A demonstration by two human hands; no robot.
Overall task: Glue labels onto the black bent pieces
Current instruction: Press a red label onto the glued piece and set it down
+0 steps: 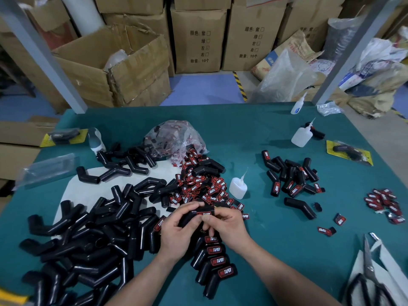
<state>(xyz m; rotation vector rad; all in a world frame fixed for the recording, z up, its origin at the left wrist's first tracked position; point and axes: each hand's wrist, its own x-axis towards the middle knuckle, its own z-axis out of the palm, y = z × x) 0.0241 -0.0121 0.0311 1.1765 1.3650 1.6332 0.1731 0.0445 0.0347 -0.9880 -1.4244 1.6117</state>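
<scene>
From your head camera, both your hands meet low in the middle of the green table [265, 133]. Your left hand [176, 230] has its fingers curled round a black bent piece [189, 217], holding it just above the tabletop. Your right hand [229, 226] pinches the red-and-black label [204, 214] that lies on the upper face of that piece, with the thumb on top and the fingers tucked under. Just below your hands, a row of labelled pieces [216, 261] lies side by side, labels facing up. To your left a big heap of bare bent pieces [99, 228] spreads over the table, partly on a white sheet [70, 188]. Just beyond your hands is a loose pile of labels [198, 186], spilling from a clear plastic bag [174, 138] farther back. A small glue bottle [238, 187] stands upright just to the right of that pile. Farther right is a second cluster of pieces [291, 175], some of them labelled, and a smaller pile of labels [383, 200] lies near the right edge. A second glue bottle [301, 135] stands toward the far right. Scissors [371, 274] rest on white paper at the lower right corner. Cardboard boxes [198, 40] are stacked behind the table.
</scene>
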